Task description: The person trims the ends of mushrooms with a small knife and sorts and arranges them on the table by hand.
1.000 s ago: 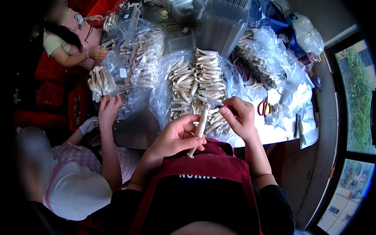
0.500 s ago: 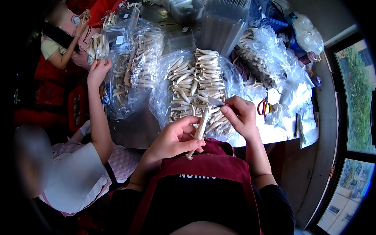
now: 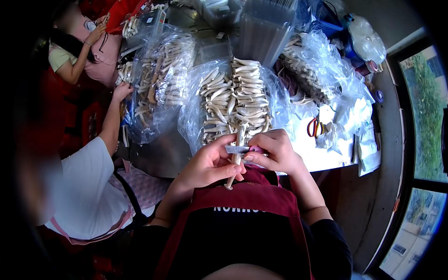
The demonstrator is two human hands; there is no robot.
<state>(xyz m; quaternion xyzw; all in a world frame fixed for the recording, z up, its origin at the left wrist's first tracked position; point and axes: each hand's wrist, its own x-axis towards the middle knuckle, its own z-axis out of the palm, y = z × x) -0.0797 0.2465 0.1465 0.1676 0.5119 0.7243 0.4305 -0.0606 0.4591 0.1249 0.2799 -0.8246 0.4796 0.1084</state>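
Note:
Close to my apron, my left hand [image 3: 210, 162] grips a long pale mushroom [image 3: 236, 158], its small cap pointing down toward me. My right hand [image 3: 276, 151] is closed on the purple handle of a small knife [image 3: 237, 149]. The blade lies across the mushroom's stem, just above my left thumb. Beyond both hands, rows of similar mushrooms [image 3: 249, 86] lie stacked on an opened clear plastic bag [image 3: 189, 119].
Red-and-yellow-handled scissors [image 3: 315, 127] lie right of my hands. More bagged mushrooms [image 3: 175, 70] sit left, another bag [image 3: 305, 65] back right. Clear plastic containers [image 3: 268, 30] stand at the back. Two co-workers are on the left, one hand [image 3: 122, 91] near mushrooms at the table's edge.
My right hand has moved down and left, bringing the knife blade from the mushroom's upper end across its stem. The nearer co-worker's hand has lowered, and a clear container beside it has shifted.

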